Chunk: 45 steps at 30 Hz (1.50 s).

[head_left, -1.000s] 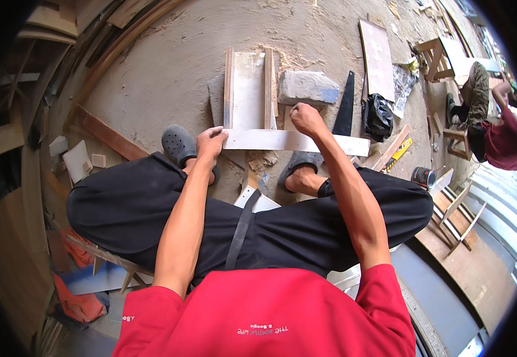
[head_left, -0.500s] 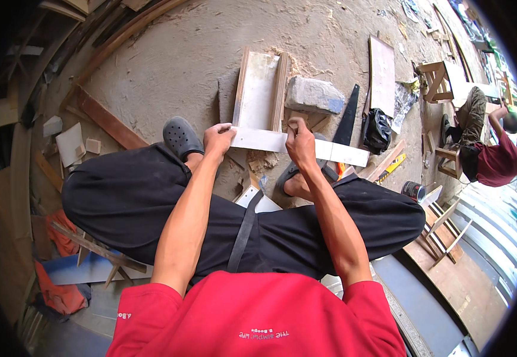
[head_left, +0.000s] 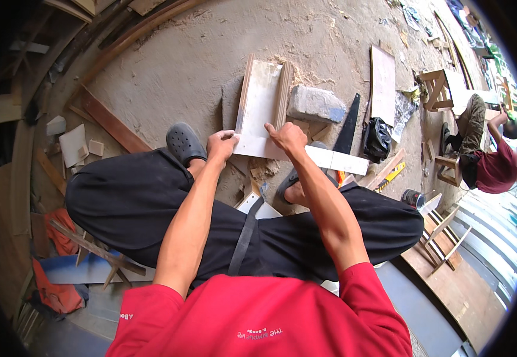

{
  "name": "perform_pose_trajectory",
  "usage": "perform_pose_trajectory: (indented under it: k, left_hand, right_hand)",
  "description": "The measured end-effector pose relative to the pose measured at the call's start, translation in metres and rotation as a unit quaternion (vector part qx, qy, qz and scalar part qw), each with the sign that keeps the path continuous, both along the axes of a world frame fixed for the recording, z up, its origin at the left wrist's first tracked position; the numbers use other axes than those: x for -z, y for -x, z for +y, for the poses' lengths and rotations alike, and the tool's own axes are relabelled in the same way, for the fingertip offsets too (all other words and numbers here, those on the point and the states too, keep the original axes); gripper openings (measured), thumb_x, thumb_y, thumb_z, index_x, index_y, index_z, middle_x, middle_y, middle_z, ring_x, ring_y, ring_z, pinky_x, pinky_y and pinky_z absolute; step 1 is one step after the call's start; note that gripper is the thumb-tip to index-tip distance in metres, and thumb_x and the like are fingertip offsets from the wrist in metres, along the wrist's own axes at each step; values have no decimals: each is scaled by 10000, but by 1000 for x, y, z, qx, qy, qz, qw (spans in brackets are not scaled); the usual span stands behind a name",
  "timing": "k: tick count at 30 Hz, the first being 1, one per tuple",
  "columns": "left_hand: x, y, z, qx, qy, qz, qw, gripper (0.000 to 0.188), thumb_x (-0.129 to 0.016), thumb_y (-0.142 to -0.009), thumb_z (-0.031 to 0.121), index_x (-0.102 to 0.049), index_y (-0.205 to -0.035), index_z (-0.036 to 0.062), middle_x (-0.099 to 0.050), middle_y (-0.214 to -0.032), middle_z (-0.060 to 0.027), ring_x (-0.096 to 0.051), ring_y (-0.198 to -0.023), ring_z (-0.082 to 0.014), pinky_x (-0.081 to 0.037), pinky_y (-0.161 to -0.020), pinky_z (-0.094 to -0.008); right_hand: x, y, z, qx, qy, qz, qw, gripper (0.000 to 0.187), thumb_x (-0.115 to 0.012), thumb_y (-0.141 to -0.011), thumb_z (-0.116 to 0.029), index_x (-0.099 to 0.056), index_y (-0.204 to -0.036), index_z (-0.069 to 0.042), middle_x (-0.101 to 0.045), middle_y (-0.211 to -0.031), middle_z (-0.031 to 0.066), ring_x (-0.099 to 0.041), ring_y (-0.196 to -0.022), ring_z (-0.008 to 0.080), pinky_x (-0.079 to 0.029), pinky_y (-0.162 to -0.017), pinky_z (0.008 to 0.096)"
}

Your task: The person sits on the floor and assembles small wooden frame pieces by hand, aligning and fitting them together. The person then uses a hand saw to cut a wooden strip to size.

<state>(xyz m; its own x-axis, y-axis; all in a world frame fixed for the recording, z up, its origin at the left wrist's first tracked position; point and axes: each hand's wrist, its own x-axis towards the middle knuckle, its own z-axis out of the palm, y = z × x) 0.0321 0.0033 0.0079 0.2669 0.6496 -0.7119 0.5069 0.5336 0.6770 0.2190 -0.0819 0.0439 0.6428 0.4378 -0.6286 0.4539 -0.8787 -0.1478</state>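
Observation:
A long white wooden strip (head_left: pixel 259 147) lies crosswise before me, against the near end of a trough-like wooden piece (head_left: pixel 263 98) with a whitish bottom and two brown side rails. Its left end is pinched between the thumb and fingers of my left hand (head_left: pixel 222 145). Farther right, my right hand (head_left: pixel 288 137) closes over the strip beside the right rail, its thumb stretched toward the trough; its lower fingers are partly hidden. A thin line crosses the strip near its right part. Just right of the trough sits a rough grey block (head_left: pixel 316 104).
A dark saw blade (head_left: pixel 348 126) leans right of the block, near a black plastic bag (head_left: pixel 378 141) and a long board (head_left: pixel 382 83). A yellow level (head_left: pixel 392 176) and a can (head_left: pixel 412 199) are by my right knee. Another person (head_left: pixel 493 160) sits far right.
My right hand has shifted left along the strip and turned, its thumb now pointing toward the trough. My left hand keeps its hold on the strip's left end.

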Motion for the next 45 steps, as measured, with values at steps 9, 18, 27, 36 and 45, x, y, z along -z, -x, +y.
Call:
perform_pose_trajectory:
  k: [9, 18, 27, 36, 45]
  left_hand:
    - [1, 0, 2, 5, 2, 4, 1000, 391, -735, -833, 110, -648, -1182, -44, -696, -1065, -114, -649, -928, -162, -502, -821, -261]
    - [6, 0, 0, -2, -12, 8, 1000, 386, -751, -807, 128, -673, -1149, -34, -718, -1043, -150, -680, -914, -194, -515, -827, -287]
    - [8, 1, 1, -9, -2, 3, 1000, 386, -754, -801, 116, -673, -1146, -36, -718, -1037, -146, -678, -905, -188, -515, -818, -283]
    - [12, 2, 1, -11, 0, -3, 1000, 379, -755, -801, 112, -677, -1143, -31, -718, -1039, -147, -677, -903, -186, -516, -818, -282]
    - [9, 2, 1, -11, 5, 0, 1000, 381, -754, -802, 108, -676, -1149, -29, -721, -1029, -144, -679, -898, -182, -517, -817, -279]
  right_hand:
    - [29, 3, 7, 85, 8, -19, 996, 380, -641, -757, -375, -749, -951, -66, -723, -1018, 177, -697, -957, 331, -472, -827, 402]
    - [29, 7, 9, 99, 16, -38, 994, 361, -635, -774, -381, -752, -927, -76, -731, -994, 156, -705, -917, 309, -436, -824, 386]
    - [33, 6, 8, 85, 14, -38, 996, 370, -635, -792, -392, -752, -938, -73, -730, -999, 157, -703, -927, 308, -447, -821, 391]
    - [27, 7, 9, 80, 9, -24, 996, 411, -669, -813, -438, -747, -955, -60, -724, -1026, 162, -695, -963, 314, -467, -848, 409]
    - [29, 6, 7, 88, 5, -18, 996, 405, -661, -811, -422, -743, -972, -60, -721, -1031, 169, -694, -966, 320, -477, -847, 410]
